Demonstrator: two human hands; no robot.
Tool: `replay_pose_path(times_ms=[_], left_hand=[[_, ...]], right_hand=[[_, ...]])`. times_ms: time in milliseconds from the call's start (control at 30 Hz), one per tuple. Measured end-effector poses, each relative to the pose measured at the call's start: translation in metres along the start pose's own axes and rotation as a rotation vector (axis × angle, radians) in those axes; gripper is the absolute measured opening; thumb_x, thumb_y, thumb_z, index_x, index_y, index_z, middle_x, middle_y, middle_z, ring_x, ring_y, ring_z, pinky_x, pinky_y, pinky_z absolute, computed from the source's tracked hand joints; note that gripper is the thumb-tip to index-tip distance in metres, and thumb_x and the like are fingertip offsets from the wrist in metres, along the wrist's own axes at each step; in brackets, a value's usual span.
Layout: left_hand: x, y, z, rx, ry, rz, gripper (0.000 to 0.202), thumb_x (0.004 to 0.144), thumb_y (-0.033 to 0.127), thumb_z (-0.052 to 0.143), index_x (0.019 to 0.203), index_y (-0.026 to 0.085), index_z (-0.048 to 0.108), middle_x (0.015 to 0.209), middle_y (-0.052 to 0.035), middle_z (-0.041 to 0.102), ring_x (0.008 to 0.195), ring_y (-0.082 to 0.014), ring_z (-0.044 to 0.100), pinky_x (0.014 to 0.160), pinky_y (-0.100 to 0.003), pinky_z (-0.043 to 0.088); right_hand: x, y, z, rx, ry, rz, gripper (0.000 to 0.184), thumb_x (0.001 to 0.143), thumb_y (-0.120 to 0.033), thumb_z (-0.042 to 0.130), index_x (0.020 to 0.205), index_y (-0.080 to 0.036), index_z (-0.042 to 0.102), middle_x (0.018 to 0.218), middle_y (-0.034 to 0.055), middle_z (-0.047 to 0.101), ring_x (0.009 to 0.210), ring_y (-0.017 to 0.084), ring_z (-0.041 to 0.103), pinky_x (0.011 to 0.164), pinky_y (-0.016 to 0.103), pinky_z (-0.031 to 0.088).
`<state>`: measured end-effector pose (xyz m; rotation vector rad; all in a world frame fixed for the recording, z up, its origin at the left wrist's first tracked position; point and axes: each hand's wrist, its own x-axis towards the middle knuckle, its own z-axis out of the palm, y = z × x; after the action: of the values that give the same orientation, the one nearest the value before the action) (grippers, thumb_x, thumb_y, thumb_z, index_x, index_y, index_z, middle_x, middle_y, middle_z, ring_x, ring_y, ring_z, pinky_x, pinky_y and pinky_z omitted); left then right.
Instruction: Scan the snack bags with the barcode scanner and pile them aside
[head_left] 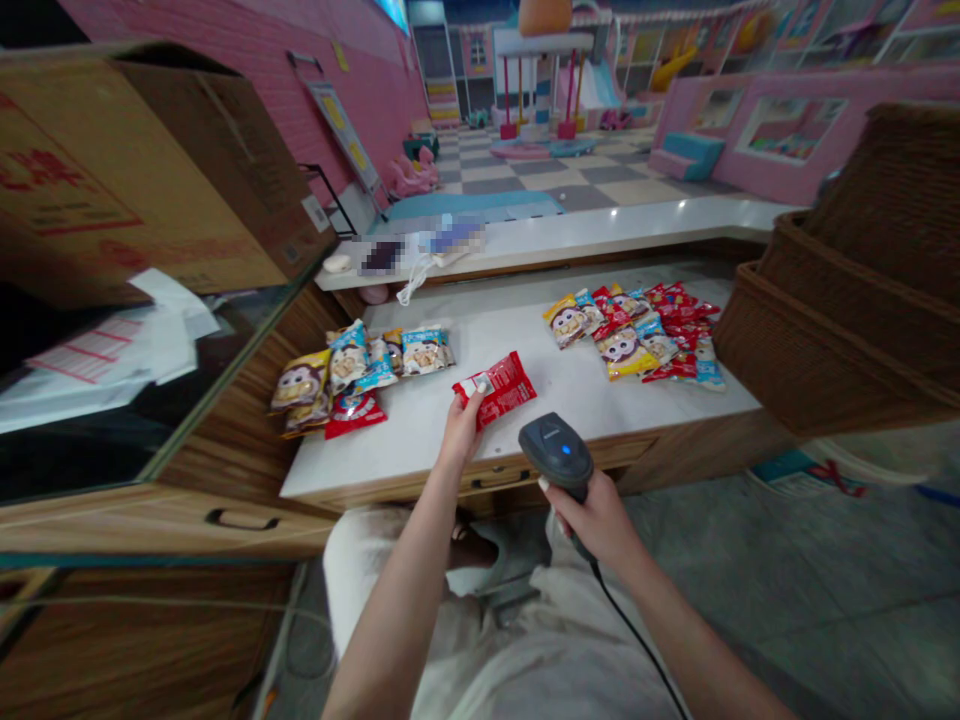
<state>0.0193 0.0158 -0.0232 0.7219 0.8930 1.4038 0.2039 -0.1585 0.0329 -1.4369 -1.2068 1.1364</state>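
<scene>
My left hand grips a red snack packet by its left end, the thumb on top and the printed side facing up. The packet is over the front part of the white counter. My right hand is wrapped round the handle of a dark barcode scanner, which shows a blue light on top. Its head is close to the packet but apart from it. A black cable runs down from the handle. Left of the packet lies a group of snack packets; to the right lies a larger pile.
A big cardboard box and white papers stand on the glass-edged counter at left. Brown wicker baskets are at right. A raised white ledge runs along the back. A drawer handle sits below the front edge.
</scene>
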Motion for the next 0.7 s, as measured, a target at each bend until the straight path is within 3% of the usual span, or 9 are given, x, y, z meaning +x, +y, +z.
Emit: replay_pose_path(times_ms=[267, 567, 700], left_hand=[[0.0, -0.003, 0.003, -0.004, 0.033, -0.01, 0.053, 0.071, 0.052, 0.1, 0.107, 0.018, 0.079, 0.1, -0.01, 0.088, 0.117, -0.0342, 0.083, 0.113, -0.051, 0.063], [0.0, -0.005, 0.003, 0.016, -0.005, 0.017, 0.069, 0.074, 0.078, 0.09, 0.104, 0.016, 0.081, 0.101, -0.0129, 0.088, 0.122, -0.0385, 0.081, 0.114, -0.052, 0.061], [-0.003, -0.002, 0.007, 0.007, -0.028, 0.033, 0.065, 0.076, 0.075, 0.09, 0.104, 0.017, 0.082, 0.11, -0.0136, 0.089, 0.123, -0.0358, 0.081, 0.118, -0.049, 0.058]], right_hand=[[0.011, -0.015, 0.008, -0.046, -0.001, -0.015, 0.029, 0.08, -0.048, 0.069, 0.062, -0.029, 0.056, 0.04, -0.0043, 0.055, 0.037, 0.018, 0.058, 0.047, 0.028, 0.048], [0.011, -0.025, 0.012, -0.132, -0.012, -0.039, 0.027, 0.079, -0.047, 0.067, 0.062, -0.03, 0.055, 0.041, -0.0031, 0.056, 0.038, 0.02, 0.06, 0.05, 0.03, 0.048], [0.011, -0.023, 0.012, -0.149, -0.004, -0.075, 0.029, 0.081, -0.046, 0.066, 0.06, -0.031, 0.053, 0.041, -0.0021, 0.056, 0.039, 0.02, 0.059, 0.05, 0.03, 0.047]])
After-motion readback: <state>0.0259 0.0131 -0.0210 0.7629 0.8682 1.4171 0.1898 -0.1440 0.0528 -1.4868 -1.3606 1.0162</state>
